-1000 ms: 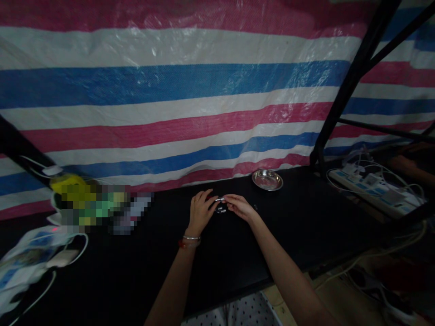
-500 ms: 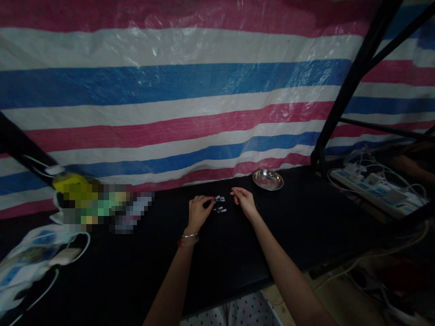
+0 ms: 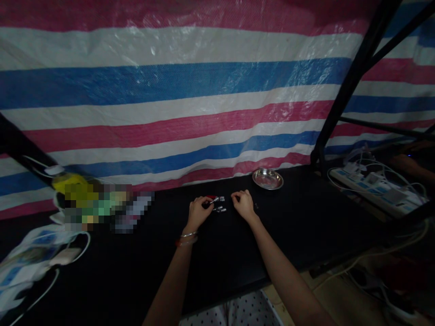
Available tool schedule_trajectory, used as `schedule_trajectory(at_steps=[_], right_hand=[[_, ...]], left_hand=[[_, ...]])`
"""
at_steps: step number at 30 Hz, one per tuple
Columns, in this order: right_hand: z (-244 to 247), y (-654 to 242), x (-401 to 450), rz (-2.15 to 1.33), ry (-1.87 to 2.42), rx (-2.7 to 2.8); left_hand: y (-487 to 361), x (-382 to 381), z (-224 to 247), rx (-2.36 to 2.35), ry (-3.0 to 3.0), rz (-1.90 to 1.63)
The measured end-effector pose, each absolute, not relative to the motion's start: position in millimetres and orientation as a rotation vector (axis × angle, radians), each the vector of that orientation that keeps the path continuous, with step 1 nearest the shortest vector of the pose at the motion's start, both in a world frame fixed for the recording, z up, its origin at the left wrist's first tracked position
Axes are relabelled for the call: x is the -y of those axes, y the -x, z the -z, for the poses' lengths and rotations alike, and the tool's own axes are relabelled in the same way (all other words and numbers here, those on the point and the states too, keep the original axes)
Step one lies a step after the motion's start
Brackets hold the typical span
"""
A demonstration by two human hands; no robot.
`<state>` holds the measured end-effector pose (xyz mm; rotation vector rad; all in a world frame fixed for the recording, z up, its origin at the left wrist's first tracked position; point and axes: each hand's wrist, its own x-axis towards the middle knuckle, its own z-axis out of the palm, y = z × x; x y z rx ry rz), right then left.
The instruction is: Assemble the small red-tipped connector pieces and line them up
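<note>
Over the middle of the black table (image 3: pixel 231 253), my left hand (image 3: pixel 200 213) pinches a small shiny metal piece (image 3: pixel 215 200) between thumb and fingertips. Just beyond its fingertips is a small red item (image 3: pixel 211 197). Several small silvery pieces (image 3: pixel 221 209) lie on the table between my hands. My right hand (image 3: pixel 243 203) is to their right, thumb and fingertips pressed together; whatever it may hold is too small to make out. A round shiny metal dish (image 3: pixel 268 179) stands behind and to the right of my right hand.
Power strips with white cables (image 3: pixel 374 185) are at the right, near another person's arm (image 3: pixel 413 164). A yellow item (image 3: pixel 73 185), a blurred patch and more cables occupy the left. A striped sheet (image 3: pixel 176 108) hangs behind, between black metal posts (image 3: pixel 343 99).
My left hand has shifted slightly, and the metal piece in it now points up to the right. The red item shows more clearly. My right hand has turned a little, its fingers more curled.
</note>
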<state>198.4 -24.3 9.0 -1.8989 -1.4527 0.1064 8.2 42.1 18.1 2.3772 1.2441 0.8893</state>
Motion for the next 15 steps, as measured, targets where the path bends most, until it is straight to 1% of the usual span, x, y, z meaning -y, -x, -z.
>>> schedule_trajectory(at_steps=[5,15], right_hand=[[-16.5,-195.7,28.1,-0.104,2.005,1.458],[-20.7,-191.7,31.1,-0.088,2.093,1.412]], left_hand=[[-8.7,-38.3,-21.0,-1.265,-2.439,-0.790],[-9.0,-36.3,-20.5,-1.225,-2.493,-0.755]])
